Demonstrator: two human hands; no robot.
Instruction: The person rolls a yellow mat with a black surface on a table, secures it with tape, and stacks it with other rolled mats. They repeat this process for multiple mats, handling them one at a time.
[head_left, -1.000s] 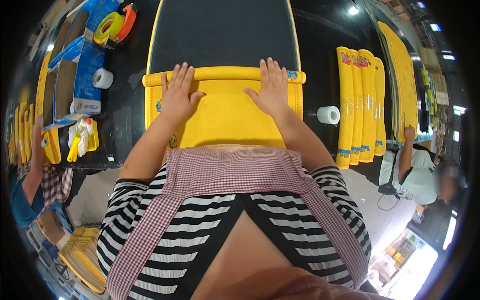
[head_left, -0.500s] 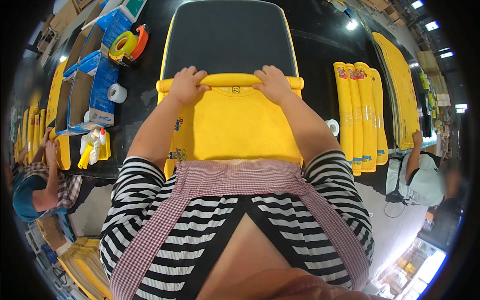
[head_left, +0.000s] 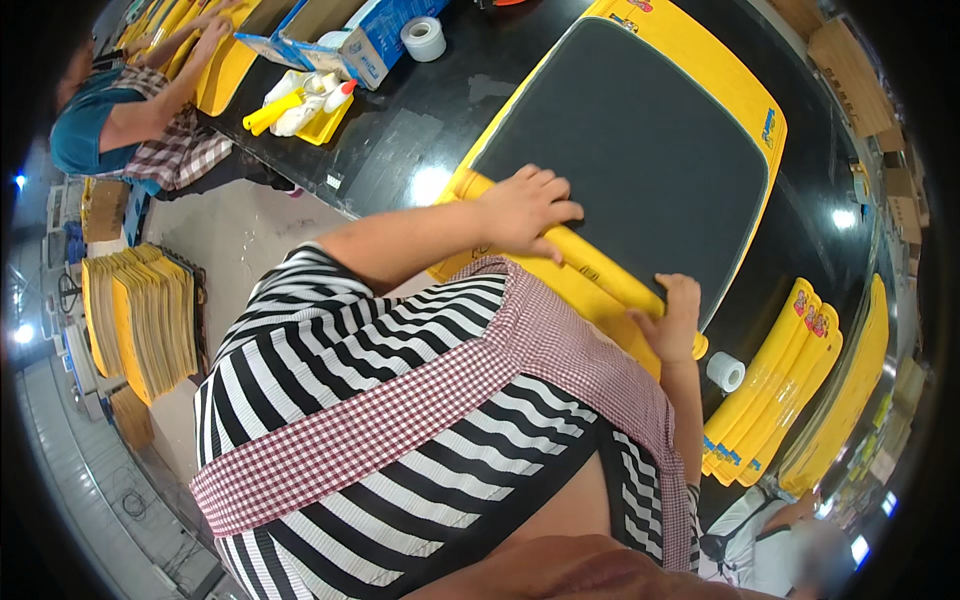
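Head view: left hand (head_left: 525, 212) loosely spread over the roll (head_left: 598, 268); right hand (head_left: 672, 318) cupped near its right end, grip unclear. Roll lies across mat (head_left: 630, 150) on table (head_left: 385, 150). Best press evenly, ends level.

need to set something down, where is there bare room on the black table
Bare table lies between the yellow tray and the partly rolled mat, below the upper white tape roll. Another patch runs between that mat and the rolled mats. It's crowded around the tray and blue box, and where the rolled mats lie beside a mat stack.
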